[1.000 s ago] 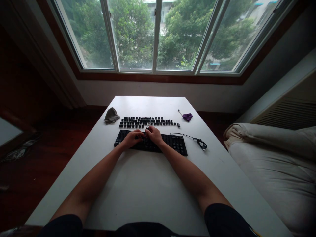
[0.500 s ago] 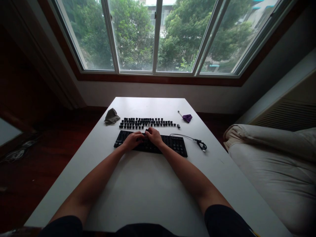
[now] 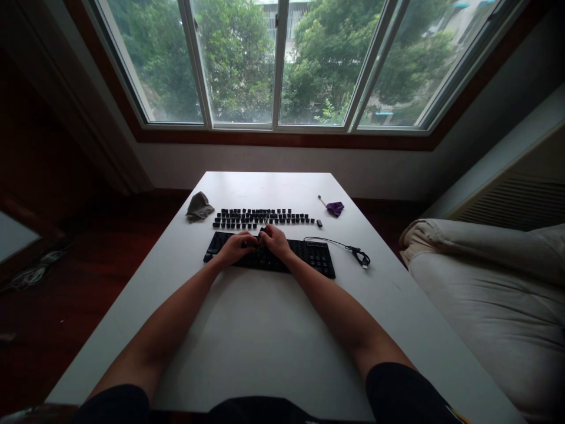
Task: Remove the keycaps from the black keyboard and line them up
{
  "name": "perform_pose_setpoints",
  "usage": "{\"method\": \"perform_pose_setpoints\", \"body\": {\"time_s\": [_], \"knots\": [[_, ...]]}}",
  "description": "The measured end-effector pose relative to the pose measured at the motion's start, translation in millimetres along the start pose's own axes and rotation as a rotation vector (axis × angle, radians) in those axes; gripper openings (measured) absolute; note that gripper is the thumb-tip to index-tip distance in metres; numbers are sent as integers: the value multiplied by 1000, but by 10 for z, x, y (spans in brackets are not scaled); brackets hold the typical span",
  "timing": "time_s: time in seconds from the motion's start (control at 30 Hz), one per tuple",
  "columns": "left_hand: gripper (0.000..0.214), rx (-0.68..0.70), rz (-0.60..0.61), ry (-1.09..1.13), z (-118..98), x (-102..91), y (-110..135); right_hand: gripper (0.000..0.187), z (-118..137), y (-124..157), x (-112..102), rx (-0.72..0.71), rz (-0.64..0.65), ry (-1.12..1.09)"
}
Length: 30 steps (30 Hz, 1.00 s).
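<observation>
A black keyboard (image 3: 304, 254) lies on the white table with many of its keycaps off. Over its middle, my right hand (image 3: 274, 240) is closed in a pinch on what looks like a keycap puller (image 3: 266, 221), its thin wires pointing up and away. Close beside it, my left hand (image 3: 239, 246) has its fingers curled in toward the right fingertips, above the keys. Whatever sits between the left fingers is too small and dark to make out. Behind the keyboard stand rows of loose black keycaps (image 3: 238, 219).
A grey cloth (image 3: 200, 207) is bunched at the table's back left. To the back right lie a purple cloth (image 3: 335, 208) and a small brush (image 3: 321, 200). The keyboard's coiled USB cable (image 3: 359, 257) rests on the right. A pale sofa (image 3: 477, 282) flanks the table (image 3: 265, 341).
Both hands stay over the same part of the keyboard, with the left fingers shifted only slightly. The whole view has moved a little as the head tilts.
</observation>
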State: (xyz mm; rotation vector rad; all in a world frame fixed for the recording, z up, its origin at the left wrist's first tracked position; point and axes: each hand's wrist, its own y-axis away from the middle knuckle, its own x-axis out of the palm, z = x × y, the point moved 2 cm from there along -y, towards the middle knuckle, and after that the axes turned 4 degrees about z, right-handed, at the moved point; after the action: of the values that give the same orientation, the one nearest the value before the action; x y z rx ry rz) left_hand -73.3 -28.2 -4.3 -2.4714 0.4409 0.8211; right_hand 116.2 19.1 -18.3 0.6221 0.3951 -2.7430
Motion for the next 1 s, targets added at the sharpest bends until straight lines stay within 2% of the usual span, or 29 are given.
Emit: {"method": "perform_pose_setpoints", "body": {"time_s": [0.17,0.27,0.7,1.0], "knots": [[21,-7,-98,-29,-7,5,-6,19,2,12,0,2,-31,17],[20,0,-93,-33,-10,23,-8,20,1,15,-9,-1,-51,13],[27,-167,-143,-37,27,33,10,22,-63,-12,5,20,-96,-59],[28,-161,-123,-91,-27,23,5,23,-71,-10,10,14,-98,-63]]}}
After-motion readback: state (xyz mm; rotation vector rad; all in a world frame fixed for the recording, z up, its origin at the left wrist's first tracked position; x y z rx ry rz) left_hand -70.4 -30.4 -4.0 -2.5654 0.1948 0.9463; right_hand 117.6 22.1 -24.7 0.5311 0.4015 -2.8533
